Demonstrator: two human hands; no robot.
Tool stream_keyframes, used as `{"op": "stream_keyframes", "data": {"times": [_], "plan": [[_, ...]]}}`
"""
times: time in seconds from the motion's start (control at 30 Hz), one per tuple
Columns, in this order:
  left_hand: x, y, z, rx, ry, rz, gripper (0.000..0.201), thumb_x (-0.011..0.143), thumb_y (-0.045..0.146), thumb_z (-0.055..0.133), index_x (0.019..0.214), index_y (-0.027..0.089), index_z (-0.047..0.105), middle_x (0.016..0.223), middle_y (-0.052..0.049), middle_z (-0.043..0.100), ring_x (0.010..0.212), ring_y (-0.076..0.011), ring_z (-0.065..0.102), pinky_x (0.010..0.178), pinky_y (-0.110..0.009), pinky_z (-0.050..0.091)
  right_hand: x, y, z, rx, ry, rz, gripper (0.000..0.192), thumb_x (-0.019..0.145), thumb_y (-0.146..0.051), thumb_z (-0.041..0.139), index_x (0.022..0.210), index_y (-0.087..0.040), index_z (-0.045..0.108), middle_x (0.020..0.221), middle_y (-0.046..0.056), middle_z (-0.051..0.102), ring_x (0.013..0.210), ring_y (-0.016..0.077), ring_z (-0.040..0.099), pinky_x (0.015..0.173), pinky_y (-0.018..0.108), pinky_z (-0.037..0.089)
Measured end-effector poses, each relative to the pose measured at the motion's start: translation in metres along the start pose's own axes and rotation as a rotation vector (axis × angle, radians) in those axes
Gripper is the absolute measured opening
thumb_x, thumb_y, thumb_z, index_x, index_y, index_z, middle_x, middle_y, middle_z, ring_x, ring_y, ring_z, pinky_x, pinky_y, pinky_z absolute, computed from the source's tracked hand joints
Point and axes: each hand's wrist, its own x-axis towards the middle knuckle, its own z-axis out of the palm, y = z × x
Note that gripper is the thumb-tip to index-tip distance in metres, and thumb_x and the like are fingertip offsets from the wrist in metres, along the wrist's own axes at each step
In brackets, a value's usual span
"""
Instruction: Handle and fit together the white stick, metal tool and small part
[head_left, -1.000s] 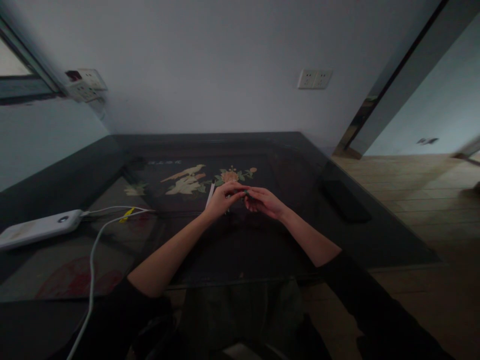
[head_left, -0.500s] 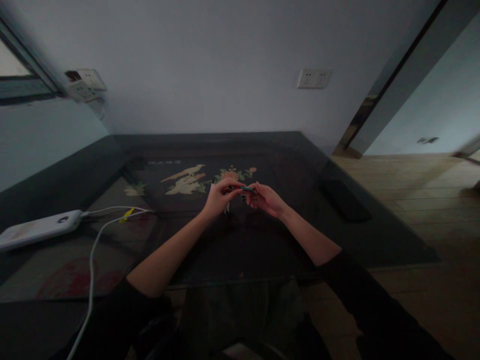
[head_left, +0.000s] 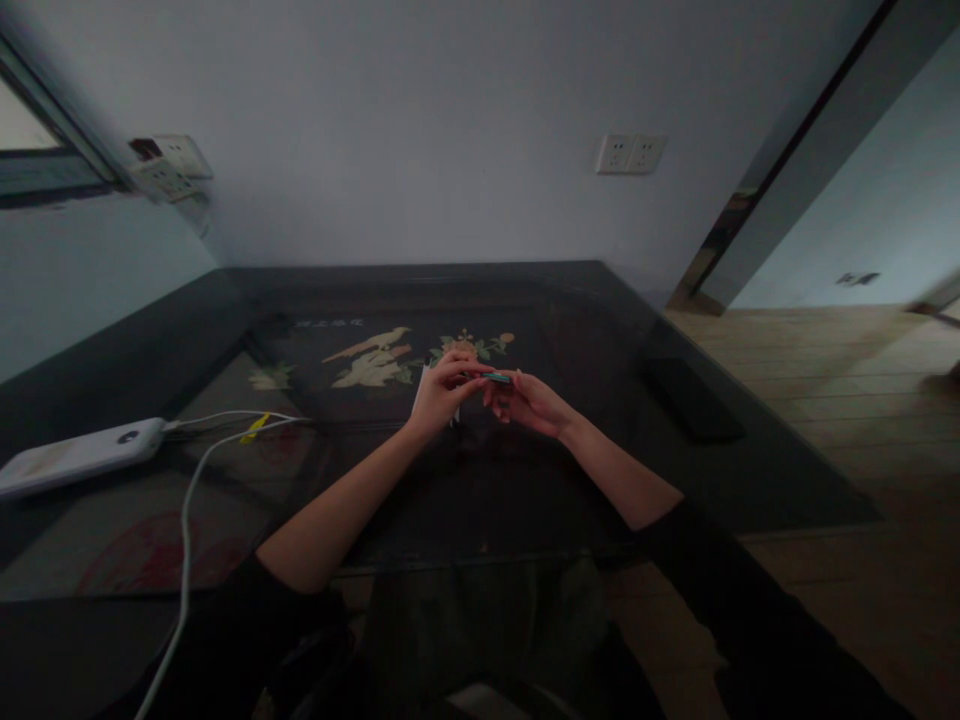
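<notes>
Above the dark table, a small, thin teal object [head_left: 496, 377] spans the gap between my two hands; its kind is too small to make out. My left hand [head_left: 439, 392] pinches its left end between thumb and fingers. At its right end, the thumb and forefinger of my right hand [head_left: 538, 404] close on it, with the other fingers curled below. A white, thin-edged thing [head_left: 421, 385] shows beside and beneath my left hand, which mostly hides it.
The glossy black table [head_left: 480, 500] bears a bird-and-flower picture [head_left: 371, 362]. On the left lies a white power bank [head_left: 82, 460] with a white cable [head_left: 184, 540] trailing toward me. A flat black object [head_left: 691, 400] rests at right. Behind stands a wall with sockets [head_left: 631, 154].
The teal object has turned slightly and shows more of its teal side. My right hand's lower fingers have shifted a little. Both hands stay at nearly the same place.
</notes>
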Motion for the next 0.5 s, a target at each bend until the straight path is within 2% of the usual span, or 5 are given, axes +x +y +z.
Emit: {"op": "stream_keyframes", "data": {"times": [0.33, 0.4, 0.5], "plan": [[-0.0035, -0.0023, 0.0044, -0.044, -0.033, 0.017, 0.017, 0.078, 0.032, 0.074, 0.09, 0.021, 0.076, 0.1, -0.006, 0.059, 0.096, -0.0178, 0.058, 0.075, -0.029, 0.053, 0.0, 0.0008, 0.0014, 0.02, -0.064, -0.029, 0.051, 0.072, -0.057, 0.076, 0.103, -0.018, 0.066, 0.084, 0.003, 0.068, 0.068, 0.0124, 0.061, 0.057, 0.023, 0.048], [-0.0031, 0.0008, 0.0048, -0.017, -0.048, 0.016, 0.025, 0.079, 0.032, 0.073, 0.102, 0.021, 0.073, 0.101, -0.006, 0.06, 0.094, -0.0173, 0.058, 0.075, -0.028, 0.052, -0.0006, -0.0008, 0.002, 0.016, -0.061, -0.034, 0.052, 0.071, -0.055, 0.077, 0.105, -0.018, 0.066, 0.084, 0.003, 0.068, 0.069, 0.0123, 0.061, 0.058, 0.023, 0.048], [0.0028, 0.0055, -0.0028, 0.071, -0.019, 0.026, 0.042, 0.083, 0.03, 0.068, 0.123, 0.023, 0.06, 0.102, -0.006, 0.062, 0.089, -0.0162, 0.06, 0.075, -0.027, 0.05, -0.0006, -0.0042, 0.0023, -0.011, -0.021, -0.063, 0.049, 0.073, -0.054, 0.077, 0.105, -0.019, 0.065, 0.081, 0.002, 0.067, 0.067, 0.0115, 0.06, 0.058, 0.023, 0.048]]}}
